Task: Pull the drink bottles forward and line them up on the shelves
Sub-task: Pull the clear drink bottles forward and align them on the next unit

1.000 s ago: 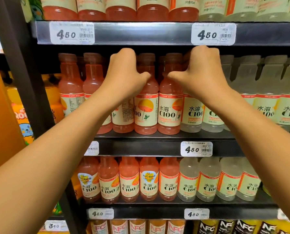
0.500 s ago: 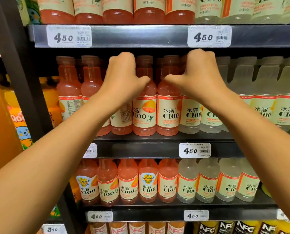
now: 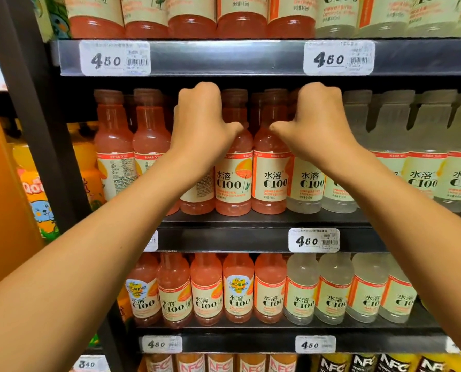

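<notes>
The middle shelf (image 3: 251, 238) holds pink C100 drink bottles (image 3: 233, 181) on the left and pale lemon C100 bottles (image 3: 422, 178) on the right. My left hand (image 3: 202, 124) is curled over the top of a pink bottle (image 3: 197, 196), hiding its neck and cap. My right hand (image 3: 316, 122) is curled over the top of the first pale bottle (image 3: 304, 183), and its thumb touches the pink bottle (image 3: 269, 181) beside it. Two pink bottles stand between my hands. My fingertips are hidden behind the bottle tops.
The shelf above (image 3: 224, 57) sits low over the caps, with price tags (image 3: 338, 59) reading 450. The lower shelf (image 3: 251, 342) carries more pink and pale bottles in a front row. A dark upright post (image 3: 36, 130) bounds the left side, with orange cartons (image 3: 33, 189) beyond.
Both hands stay hooked over the same bottle tops. The view has shifted slightly. I see no clear movement of the bottles.
</notes>
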{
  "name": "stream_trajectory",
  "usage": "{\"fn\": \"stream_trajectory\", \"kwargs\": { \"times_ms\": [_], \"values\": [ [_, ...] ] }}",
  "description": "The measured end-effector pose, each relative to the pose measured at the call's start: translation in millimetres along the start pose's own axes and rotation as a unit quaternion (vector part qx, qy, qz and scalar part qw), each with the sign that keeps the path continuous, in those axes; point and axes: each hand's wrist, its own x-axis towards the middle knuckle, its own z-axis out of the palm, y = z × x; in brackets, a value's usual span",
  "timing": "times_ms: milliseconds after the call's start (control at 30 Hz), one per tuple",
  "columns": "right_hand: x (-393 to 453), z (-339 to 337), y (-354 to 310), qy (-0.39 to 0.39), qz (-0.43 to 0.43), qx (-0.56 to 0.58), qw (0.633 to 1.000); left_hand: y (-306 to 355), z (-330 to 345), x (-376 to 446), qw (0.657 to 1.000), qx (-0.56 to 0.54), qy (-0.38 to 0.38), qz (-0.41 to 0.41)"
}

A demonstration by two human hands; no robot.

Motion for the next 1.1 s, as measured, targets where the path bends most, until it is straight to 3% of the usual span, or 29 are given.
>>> {"fn": "stream_trajectory", "kwargs": {
  "times_ms": [1100],
  "values": [
    [-6,-6,-10,0.018,-0.030,-0.034,0.999,0,0,-6,1.000,-0.007,-0.029,-0.009]
  ]
}}
